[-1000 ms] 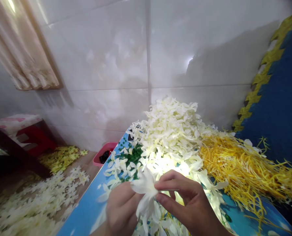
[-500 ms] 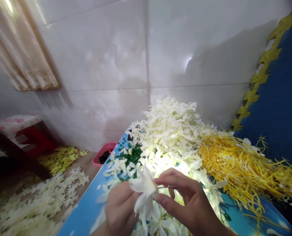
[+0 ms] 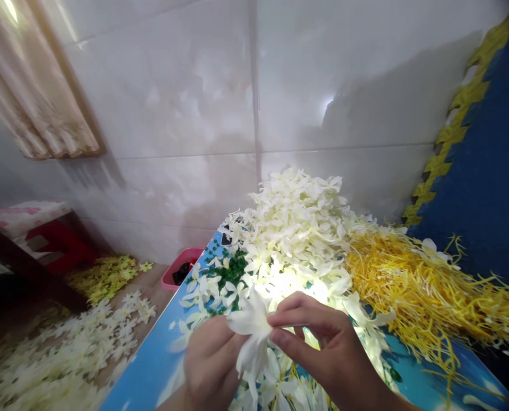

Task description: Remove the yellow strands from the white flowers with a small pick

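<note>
White artificial flower between hands: right hand pinching thin stem, stem axis pointing right; left hand nearer petals, grip hidden.

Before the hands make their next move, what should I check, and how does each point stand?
1. Right hand fingertips at the base of the held white flower: ok.
2. Left hand grip: cannot tell; its fingertips are hidden.
3. More white flowers within likely reach: ok, a large heap stands beyond the hands.
4. Bare tabletop under the hands: not ok, loose flowers lie there.
5. Yellow strands apart from the white heap: not ok, they meet.
</note>
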`<state>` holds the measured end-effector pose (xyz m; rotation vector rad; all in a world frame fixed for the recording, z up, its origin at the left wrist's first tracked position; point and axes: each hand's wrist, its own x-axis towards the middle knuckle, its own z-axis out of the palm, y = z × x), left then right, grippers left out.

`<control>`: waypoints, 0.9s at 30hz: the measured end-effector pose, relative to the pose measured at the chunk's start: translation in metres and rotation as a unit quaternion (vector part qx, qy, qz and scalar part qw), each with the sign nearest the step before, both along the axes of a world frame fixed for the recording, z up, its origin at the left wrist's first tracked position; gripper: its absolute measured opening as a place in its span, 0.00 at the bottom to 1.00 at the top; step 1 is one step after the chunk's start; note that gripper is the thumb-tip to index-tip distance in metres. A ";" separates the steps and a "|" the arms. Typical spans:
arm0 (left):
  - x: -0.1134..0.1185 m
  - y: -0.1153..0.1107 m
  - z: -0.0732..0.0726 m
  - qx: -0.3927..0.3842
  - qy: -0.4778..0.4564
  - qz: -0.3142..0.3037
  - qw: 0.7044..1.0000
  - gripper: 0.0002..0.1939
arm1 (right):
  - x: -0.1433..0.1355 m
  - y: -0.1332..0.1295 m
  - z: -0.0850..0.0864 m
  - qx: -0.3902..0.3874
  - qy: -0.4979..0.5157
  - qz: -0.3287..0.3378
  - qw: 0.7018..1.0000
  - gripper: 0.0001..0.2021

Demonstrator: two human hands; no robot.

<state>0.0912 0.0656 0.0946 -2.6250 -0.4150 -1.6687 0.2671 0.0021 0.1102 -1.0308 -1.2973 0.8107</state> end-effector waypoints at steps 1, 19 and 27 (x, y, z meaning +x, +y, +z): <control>0.000 0.000 0.000 -0.001 -0.003 0.002 1.000 0.14 | 0.000 0.000 0.000 -0.001 -0.003 -0.006 1.000 0.07; -0.003 0.001 -0.010 -0.024 0.013 0.006 1.000 0.10 | 0.002 0.000 0.004 -0.010 -0.035 -0.010 0.999 0.06; -0.002 0.001 -0.007 -0.021 0.013 0.004 1.000 0.10 | 0.000 -0.001 0.002 0.015 -0.034 -0.037 0.999 0.07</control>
